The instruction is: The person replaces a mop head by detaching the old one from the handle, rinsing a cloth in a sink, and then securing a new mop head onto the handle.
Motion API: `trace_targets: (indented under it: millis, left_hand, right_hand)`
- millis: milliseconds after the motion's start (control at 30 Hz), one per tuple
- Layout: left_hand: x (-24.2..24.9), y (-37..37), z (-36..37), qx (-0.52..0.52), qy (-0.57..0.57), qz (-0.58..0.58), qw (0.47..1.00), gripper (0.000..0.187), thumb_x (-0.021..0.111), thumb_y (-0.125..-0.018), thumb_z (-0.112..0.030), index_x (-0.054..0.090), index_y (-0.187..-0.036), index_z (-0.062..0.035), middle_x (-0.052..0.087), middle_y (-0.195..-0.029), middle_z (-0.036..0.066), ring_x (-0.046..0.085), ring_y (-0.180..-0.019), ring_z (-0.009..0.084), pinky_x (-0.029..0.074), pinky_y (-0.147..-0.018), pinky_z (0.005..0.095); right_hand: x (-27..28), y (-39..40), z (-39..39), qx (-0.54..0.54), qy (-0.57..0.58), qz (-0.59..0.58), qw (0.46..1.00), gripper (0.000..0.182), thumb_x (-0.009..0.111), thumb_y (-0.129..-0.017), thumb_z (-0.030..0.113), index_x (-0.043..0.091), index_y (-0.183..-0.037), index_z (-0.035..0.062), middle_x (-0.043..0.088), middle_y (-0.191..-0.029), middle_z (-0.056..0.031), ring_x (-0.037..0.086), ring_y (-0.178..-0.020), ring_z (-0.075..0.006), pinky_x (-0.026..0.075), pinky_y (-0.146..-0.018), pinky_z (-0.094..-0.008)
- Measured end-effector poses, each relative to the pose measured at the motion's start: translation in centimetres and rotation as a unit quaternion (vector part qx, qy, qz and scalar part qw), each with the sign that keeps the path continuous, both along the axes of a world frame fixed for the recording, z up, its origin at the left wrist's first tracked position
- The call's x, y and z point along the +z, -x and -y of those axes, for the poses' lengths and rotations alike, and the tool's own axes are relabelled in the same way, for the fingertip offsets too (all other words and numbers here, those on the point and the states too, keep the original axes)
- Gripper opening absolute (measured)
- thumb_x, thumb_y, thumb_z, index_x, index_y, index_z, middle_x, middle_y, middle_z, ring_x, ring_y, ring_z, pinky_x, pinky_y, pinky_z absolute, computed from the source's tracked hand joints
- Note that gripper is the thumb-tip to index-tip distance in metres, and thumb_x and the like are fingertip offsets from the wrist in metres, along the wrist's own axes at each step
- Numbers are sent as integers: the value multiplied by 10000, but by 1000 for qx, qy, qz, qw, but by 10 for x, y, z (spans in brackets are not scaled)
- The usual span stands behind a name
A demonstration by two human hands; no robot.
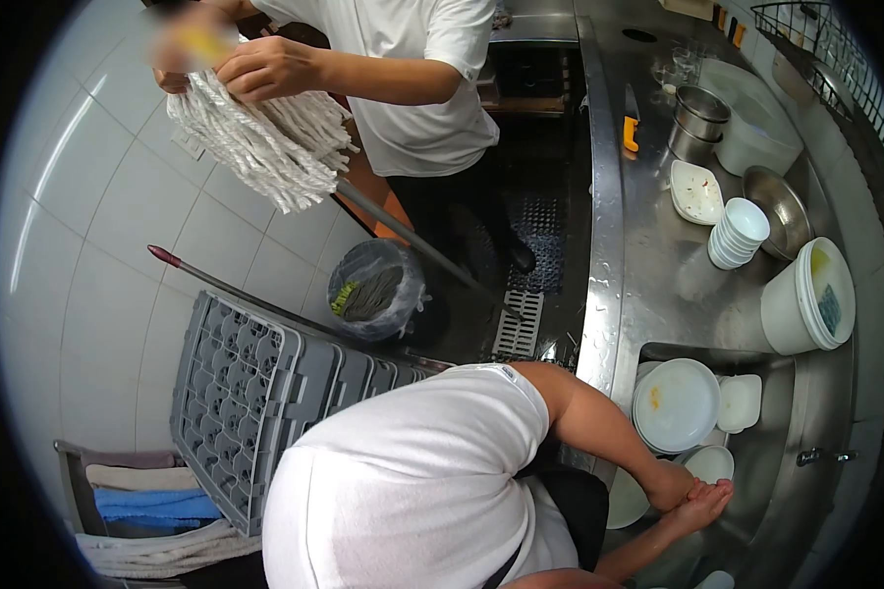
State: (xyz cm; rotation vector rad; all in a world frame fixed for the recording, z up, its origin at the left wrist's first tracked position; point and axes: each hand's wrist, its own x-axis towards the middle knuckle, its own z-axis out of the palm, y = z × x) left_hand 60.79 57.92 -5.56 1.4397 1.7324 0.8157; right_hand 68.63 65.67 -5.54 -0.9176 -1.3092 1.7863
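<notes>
Two arms reach from my white-sleeved body at the lower edge into the sink. My left hand (672, 487) and my right hand (707, 503) meet above the stacked dishes, fingers closed and pressed together. Whether anything small lies between them is hidden. Just beyond my hands sits a round white bowl (709, 461). A large white plate (683, 402) with a yellowish food smear rests on a stack in the sink. Beside it is a square white dish (740, 403). Another pale round dish (627, 499) is partly covered by my left arm.
A co-worker's hands (255, 69) hold a white string mop (265, 147). A metal pole (413, 236) slants across the wet floor. A lined bin (375, 291) and grey dish racks (236, 363) stand left. The counter holds stacked cups (739, 234), a white bucket (805, 294) and a yellow-handled knife (631, 123).
</notes>
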Motion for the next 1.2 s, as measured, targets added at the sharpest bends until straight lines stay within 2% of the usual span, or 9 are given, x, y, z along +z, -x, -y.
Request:
trace_targets:
  millis: [267,500,600,767,867,1067,1200]
  left_hand:
    - [10,1,5,20,1,-16,1000,246,639,-779,-235,609,-894,-19,690,-842,175,679,-841,372,528,-748,449]
    - [14,5,9,62,0,-55,997,188,624,-787,-230,618,-793,-42,694,-793,163,690,-791,361,540,-683,457]
    - [-4,2,3,103,-27,-53,993,147,653,-750,-199,639,-800,-61,695,-795,160,688,-779,358,537,-684,453]
    - [-16,2,-2,108,-22,-79,991,161,629,-778,-215,656,-814,-60,700,-801,161,693,-780,357,543,-682,451]
    - [-10,2,-1,131,-21,-89,987,170,612,-799,-224,662,-809,-62,700,-790,167,699,-765,351,547,-666,453]
    - [-25,6,-7,144,-56,-140,978,251,551,-866,-274,663,-785,-65,711,-782,150,701,-709,327,541,-620,446]
    - [-20,10,1,160,-63,-161,972,285,524,-919,-280,661,-780,-72,711,-758,135,704,-686,311,546,-607,438]
  right_hand:
    - [17,2,8,-33,2,2,999,375,442,-1051,412,473,-972,46,287,-656,39,247,-559,-73,405,-659,-263]
    - [16,11,11,-95,-13,13,995,345,409,-1064,368,477,-964,44,294,-652,16,304,-567,-112,449,-684,-307]
    - [17,17,13,-124,-2,26,992,341,390,-1071,345,478,-959,36,298,-648,7,332,-574,-124,460,-679,-314]
    - [19,19,12,-135,29,20,990,342,374,-1076,324,489,-974,17,307,-644,-3,383,-585,-136,484,-676,-323]
    - [25,25,16,-170,41,23,984,323,403,-1070,314,478,-928,35,300,-640,-4,366,-581,-132,472,-653,-301]
    - [-1,20,-6,-185,133,-58,972,289,473,-1047,328,523,-985,50,322,-646,3,416,-597,-137,514,-763,-373]
    - [3,31,-2,-231,196,-37,952,286,500,-1036,339,541,-1035,56,302,-637,17,383,-579,-137,526,-847,-422]
